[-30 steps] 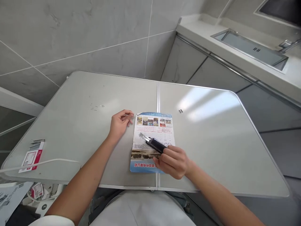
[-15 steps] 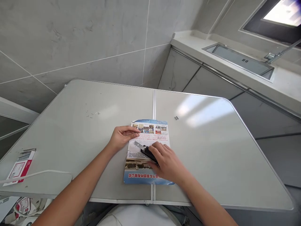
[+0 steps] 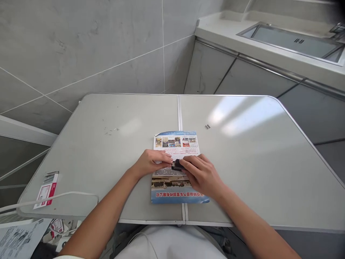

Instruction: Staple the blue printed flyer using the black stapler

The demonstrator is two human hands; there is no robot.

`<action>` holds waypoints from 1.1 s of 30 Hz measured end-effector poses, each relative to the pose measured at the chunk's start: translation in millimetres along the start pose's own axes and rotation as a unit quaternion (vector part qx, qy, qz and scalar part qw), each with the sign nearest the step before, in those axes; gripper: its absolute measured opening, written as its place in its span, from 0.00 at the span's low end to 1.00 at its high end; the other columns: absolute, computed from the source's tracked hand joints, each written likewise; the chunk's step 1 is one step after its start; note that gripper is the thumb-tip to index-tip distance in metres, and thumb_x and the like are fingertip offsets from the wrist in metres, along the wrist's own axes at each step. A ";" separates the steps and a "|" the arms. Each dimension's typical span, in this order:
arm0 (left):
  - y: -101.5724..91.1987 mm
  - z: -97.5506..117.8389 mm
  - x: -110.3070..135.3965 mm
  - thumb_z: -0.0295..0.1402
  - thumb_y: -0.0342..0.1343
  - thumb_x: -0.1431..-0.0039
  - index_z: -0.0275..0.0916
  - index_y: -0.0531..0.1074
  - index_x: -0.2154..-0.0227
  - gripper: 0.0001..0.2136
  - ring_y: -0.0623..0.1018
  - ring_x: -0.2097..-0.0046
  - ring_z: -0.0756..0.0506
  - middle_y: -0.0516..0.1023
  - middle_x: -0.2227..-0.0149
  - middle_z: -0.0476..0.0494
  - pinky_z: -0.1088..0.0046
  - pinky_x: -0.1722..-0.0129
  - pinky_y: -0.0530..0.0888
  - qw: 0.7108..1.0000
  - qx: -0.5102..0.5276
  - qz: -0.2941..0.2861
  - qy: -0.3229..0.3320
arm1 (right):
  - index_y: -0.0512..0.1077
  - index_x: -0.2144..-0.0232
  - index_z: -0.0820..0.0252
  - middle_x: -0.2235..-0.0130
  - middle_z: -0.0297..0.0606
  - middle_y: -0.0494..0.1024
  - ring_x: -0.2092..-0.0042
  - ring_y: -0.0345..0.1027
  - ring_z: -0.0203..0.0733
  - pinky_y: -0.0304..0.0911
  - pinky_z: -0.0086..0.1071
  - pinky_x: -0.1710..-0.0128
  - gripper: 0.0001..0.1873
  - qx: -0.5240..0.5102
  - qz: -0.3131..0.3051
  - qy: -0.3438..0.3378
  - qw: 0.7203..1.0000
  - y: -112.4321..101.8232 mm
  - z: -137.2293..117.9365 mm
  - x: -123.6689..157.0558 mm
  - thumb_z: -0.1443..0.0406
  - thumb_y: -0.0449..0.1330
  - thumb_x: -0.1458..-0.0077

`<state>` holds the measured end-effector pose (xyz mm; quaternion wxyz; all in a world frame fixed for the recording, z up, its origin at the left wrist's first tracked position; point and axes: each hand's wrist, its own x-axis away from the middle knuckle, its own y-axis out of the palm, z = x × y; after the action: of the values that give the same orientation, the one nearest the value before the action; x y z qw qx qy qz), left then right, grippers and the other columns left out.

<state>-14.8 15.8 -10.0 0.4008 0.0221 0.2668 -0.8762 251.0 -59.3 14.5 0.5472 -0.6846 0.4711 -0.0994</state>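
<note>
A black stapler (image 3: 176, 165) lies low over the printed paper sheet or booklet (image 3: 169, 198), its front end pointing left. My right hand (image 3: 201, 172) is closed around it from the right and covers most of its body. From the left, my left hand (image 3: 155, 162) reaches in with thumb and fingers pinched together at the stapler's metal tip. Whatever sits between those fingertips is too small or too hidden to make out. Photos, red and black print and a blue band show on the paper, upside down to me.
Two short strips of staples (image 3: 207, 126) lie right of the paper. Several loose staples (image 3: 111, 131) are scattered at left. A red-and-white card packet (image 3: 46, 194) rests near the left edge beside a white cable (image 3: 70, 193). A sink (image 3: 291, 41) is set in the far counter.
My right hand has turned the stapler and brought its front end up to my left fingertips. Earlier its open metal arm showed, apart from the left hand. The camera view has shifted.
</note>
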 end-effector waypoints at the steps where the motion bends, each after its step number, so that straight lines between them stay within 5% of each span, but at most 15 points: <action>1: 0.2 -0.5 -0.1 0.35 0.66 0.35 0.47 0.86 0.57 0.07 0.87 0.51 0.41 0.88 0.57 0.46 0.59 0.37 0.79 1.000 -0.006 -0.003 0.001 | 0.67 0.43 0.58 0.52 0.45 0.80 0.59 0.72 0.44 0.58 0.41 0.58 0.17 0.001 -0.002 0.000 1.000 0.2 -0.3 0.0 0.72 0.53 0.31; 21: -1.5 0.6 0.5 0.34 0.63 0.32 0.50 0.85 0.54 0.08 0.87 0.52 0.45 0.88 0.54 0.48 0.63 0.38 0.78 0.992 -0.096 -0.043 0.069 | 0.67 0.44 0.57 0.54 0.43 0.81 0.60 0.72 0.43 0.54 0.40 0.59 0.15 0.003 0.003 -0.003 1.000 -1.9 -0.2 -1.8 0.72 0.53 0.30; 33: -2.7 10.6 1.3 0.28 0.60 0.31 0.47 0.84 0.55 0.10 0.87 0.50 0.44 0.87 0.52 0.46 0.65 0.45 0.83 0.982 -0.145 0.038 0.113 | 0.67 0.45 0.56 0.53 0.43 0.82 0.61 0.71 0.43 0.55 0.40 0.59 0.13 -0.026 0.042 0.031 0.998 -8.4 9.1 -2.2 0.70 0.55 0.30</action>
<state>-15.8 11.2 0.0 0.4005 0.0728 0.4332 -0.8041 260.2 -52.0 19.0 0.5181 -0.6746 0.5190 -0.0851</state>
